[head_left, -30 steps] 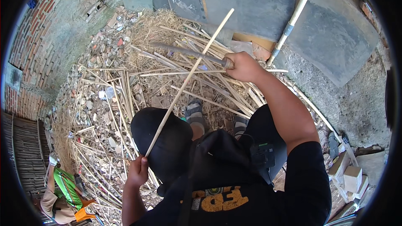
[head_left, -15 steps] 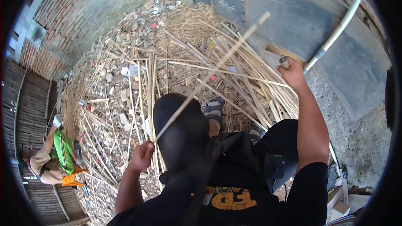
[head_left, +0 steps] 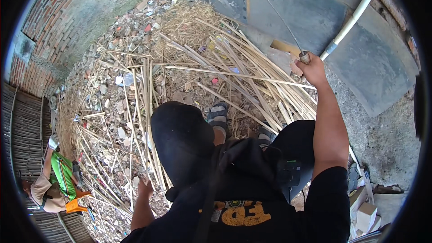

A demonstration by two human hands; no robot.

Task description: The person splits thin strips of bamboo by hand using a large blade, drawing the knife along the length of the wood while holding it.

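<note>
My right hand point(head_left: 311, 68) is closed around the short handle of a long, thin-bladed knife point(head_left: 288, 26), raised at the right. Its narrow dark blade slants up and to the left in front of the grey sheets. Low at the left, beside my knee, my left hand point(head_left: 144, 190) has its fingers loosely apart over the littered ground, with no strip across them. Near that hand lie long pale bamboo strips point(head_left: 148, 81). A larger heap of bamboo strips point(head_left: 252, 74) spreads in front of my feet toward the right.
Dry straw-like shavings point(head_left: 186, 24) lie beyond the strips, among rubble. Grey sheets point(head_left: 301, 15) and a pale pipe point(head_left: 355, 18) stand at the right. A brick wall point(head_left: 58, 31) rises at the left. Another person point(head_left: 47, 193) sits at the far left by an orange stool point(head_left: 77, 203).
The bamboo strip that slanted from my left hand across my knee is gone from there. My left hand has dropped lower; my right hand still holds the knife, its blade now plainly visible.
</note>
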